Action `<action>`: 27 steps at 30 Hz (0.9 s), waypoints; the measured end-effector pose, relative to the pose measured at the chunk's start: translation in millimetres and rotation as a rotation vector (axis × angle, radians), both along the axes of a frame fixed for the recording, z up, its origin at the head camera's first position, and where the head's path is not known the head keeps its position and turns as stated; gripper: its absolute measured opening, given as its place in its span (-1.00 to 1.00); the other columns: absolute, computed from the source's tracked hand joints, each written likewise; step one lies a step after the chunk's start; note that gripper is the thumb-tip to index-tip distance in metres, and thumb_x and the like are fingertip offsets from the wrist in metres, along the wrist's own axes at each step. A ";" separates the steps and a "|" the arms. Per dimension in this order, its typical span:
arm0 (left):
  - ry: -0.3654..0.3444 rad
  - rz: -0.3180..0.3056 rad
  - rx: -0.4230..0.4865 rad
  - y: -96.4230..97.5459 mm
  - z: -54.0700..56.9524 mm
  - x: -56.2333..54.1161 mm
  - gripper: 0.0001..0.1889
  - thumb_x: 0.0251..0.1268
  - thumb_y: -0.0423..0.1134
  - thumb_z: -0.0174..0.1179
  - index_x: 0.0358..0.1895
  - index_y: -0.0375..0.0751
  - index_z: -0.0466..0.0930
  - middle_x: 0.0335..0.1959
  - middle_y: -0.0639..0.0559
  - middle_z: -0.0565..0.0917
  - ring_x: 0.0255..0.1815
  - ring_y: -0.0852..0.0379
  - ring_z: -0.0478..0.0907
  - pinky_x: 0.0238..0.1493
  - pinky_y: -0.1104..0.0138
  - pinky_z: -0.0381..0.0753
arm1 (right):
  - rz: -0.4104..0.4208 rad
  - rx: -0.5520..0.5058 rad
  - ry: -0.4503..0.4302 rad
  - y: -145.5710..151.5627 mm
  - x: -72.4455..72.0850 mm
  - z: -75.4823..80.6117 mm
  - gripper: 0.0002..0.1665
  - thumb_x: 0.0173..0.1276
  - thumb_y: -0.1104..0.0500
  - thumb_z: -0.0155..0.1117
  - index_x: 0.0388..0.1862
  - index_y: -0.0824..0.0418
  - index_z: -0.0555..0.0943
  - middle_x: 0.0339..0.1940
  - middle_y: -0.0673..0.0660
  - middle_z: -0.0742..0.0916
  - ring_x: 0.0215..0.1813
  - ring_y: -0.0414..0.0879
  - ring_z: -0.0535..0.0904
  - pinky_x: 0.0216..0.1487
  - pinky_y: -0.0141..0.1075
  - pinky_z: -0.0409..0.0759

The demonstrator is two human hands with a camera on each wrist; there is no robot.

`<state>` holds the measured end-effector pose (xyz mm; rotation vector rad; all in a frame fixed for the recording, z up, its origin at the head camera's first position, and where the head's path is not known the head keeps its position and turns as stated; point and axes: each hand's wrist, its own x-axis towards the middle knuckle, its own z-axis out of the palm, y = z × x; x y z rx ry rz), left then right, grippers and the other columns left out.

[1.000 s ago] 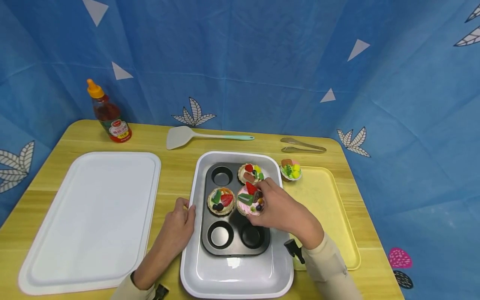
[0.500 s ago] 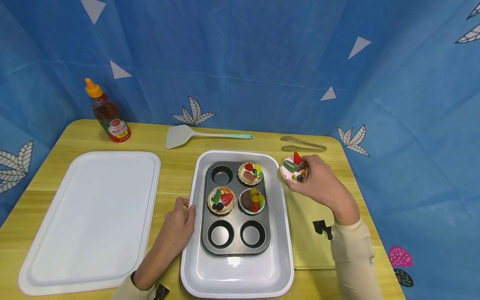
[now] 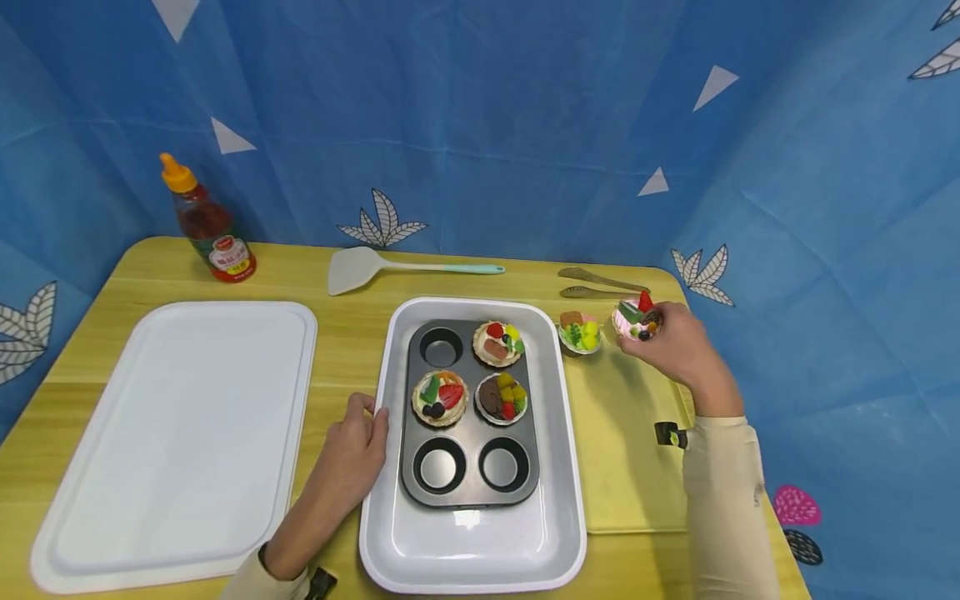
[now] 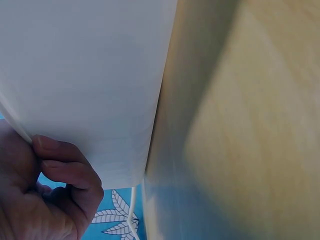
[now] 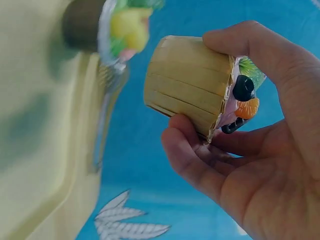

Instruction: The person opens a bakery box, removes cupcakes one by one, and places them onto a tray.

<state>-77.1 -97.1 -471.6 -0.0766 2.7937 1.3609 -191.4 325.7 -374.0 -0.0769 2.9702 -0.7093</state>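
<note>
The pink cupcake [image 5: 187, 75] is in the right hand [image 3: 681, 346], pinched between the thumb on one side of its wrapper and curled fingers on the other, its topping turned toward the palm. It is held by the yellow tray's [image 3: 622, 467] far right corner; its exact height above that corner is hard to judge. Just left of it, at the tray's far left corner, sits the green cupcake [image 3: 580, 335], and the tongs [image 3: 592, 292] lie just beyond the far edge.

The left hand [image 3: 358, 450] is well apart from the pink cupcake, thumb and bent fingers gripping the tub's [image 3: 465, 546] left rim. Inside the tub, the pan [image 3: 471, 467] carries three tarts [image 3: 440, 398]: one in the far right cup and two across the middle row.
</note>
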 end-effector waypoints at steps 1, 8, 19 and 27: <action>0.002 0.000 0.001 0.0 0.1 -0.3 -0.78 0.58 -0.19 -0.04 -0.03 -0.32 0.36 -0.74 0.09 0.38 -0.71 0.15 0.38 -0.63 0.29 0.39 | -0.010 0.007 -0.006 3.7 -1.7 -2.3 -0.29 0.24 -0.07 0.41 0.05 0.51 0.47 -0.14 0.38 0.62 -0.25 0.14 0.58 -0.29 -0.11 0.54; -0.010 0.005 0.007 0.7 1.5 -1.0 -0.77 0.58 -0.17 -0.04 -0.02 -0.32 0.36 -0.73 0.09 0.39 -0.72 0.16 0.39 -0.65 0.29 0.39 | -0.054 0.053 -0.062 23.3 -10.9 -22.2 -0.18 0.27 -0.15 0.38 0.10 0.57 0.45 -0.09 0.43 0.60 -0.20 0.18 0.56 -0.27 -0.06 0.54; -0.021 0.007 -0.001 1.3 2.1 -0.5 -0.77 0.58 -0.17 -0.04 -0.01 -0.32 0.36 -0.73 0.08 0.39 -0.71 0.14 0.39 -0.64 0.28 0.38 | -0.114 0.065 -0.061 37.8 -19.5 -54.3 -0.27 0.23 -0.12 0.43 -0.05 0.54 0.52 -0.17 0.41 0.62 -0.25 0.16 0.55 -0.29 -0.06 0.53; -0.010 0.019 -0.025 1.5 0.6 -1.0 -0.77 0.57 -0.17 -0.04 -0.02 -0.32 0.37 -0.74 0.10 0.37 -0.70 0.13 0.39 -0.62 0.28 0.37 | -0.109 0.076 -0.029 41.3 -24.3 -68.3 -0.39 0.20 -0.07 0.43 -0.22 0.51 0.55 -0.33 0.36 0.63 -0.39 0.12 0.52 -0.37 -0.12 0.50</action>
